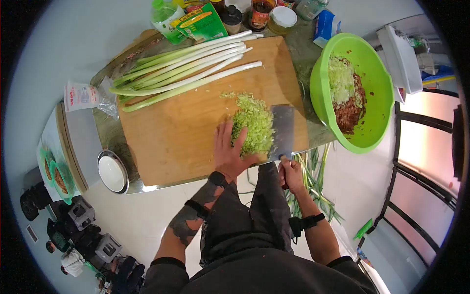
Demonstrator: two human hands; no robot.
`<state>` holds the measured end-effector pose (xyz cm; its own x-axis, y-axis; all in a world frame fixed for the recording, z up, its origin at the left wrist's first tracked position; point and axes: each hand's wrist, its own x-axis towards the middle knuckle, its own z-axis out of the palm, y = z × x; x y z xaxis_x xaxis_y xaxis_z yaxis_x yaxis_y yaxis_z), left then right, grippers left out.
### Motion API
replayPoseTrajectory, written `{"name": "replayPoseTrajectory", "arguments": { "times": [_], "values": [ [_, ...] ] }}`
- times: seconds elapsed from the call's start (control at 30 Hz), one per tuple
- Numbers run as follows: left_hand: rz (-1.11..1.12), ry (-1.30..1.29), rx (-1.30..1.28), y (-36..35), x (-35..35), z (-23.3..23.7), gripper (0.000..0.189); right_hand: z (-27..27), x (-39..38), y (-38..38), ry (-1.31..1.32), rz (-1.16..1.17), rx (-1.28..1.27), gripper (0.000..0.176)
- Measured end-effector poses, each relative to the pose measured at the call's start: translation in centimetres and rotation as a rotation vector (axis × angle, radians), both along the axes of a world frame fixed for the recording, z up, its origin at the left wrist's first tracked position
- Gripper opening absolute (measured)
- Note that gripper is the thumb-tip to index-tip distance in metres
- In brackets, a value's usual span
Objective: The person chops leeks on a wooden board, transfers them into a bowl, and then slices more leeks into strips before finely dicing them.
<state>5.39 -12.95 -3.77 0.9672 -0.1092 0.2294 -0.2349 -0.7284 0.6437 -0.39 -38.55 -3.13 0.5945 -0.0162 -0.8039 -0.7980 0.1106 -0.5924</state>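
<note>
My right hand (291, 175) is wrapped round the handle of a cleaver (282, 130), whose broad blade lies along the right side of a pile of chopped green onion (253, 122). On the pile's left edge rests my left hand (231, 152), fingers spread and touching the pieces. Both are over a wooden cutting board (171, 142). Several long whole green onions (191, 68) lie across the board's upper left part. To the right stands a green basin (374, 117) holding brown minced filling (348, 117) with chopped pale green onion on top.
Beyond the board stand a green-capped bottle (166, 19), a green box (200, 23) and several jars (283, 17). A white bowl (111, 174) sits at the left table edge. Green onion leaves (316, 176) lie below on the right. Other people (73, 262) are at the far lower left.
</note>
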Motion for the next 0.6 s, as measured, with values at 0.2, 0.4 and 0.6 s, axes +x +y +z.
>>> {"name": "replayPoseTrajectory", "arguments": {
  "times": [0.2,0.4,0.6],
  "values": [
    [0.069,0.039,0.063,-1.7,-0.4,0.3,0.081,-0.7,-2.3,6.3,-0.018,0.178,-0.062,0.048],
    [0.183,0.067,-0.034,-1.7,-0.6,-0.6,0.069,-0.5,-2.5,10.3,-0.056,0.287,0.002,0.044],
    [0.253,-0.04,-0.02,-2.6,1.2,2.0,0.066,2.3,-0.1,9.4,-0.027,0.348,0.029,0.046]
  ]
}}
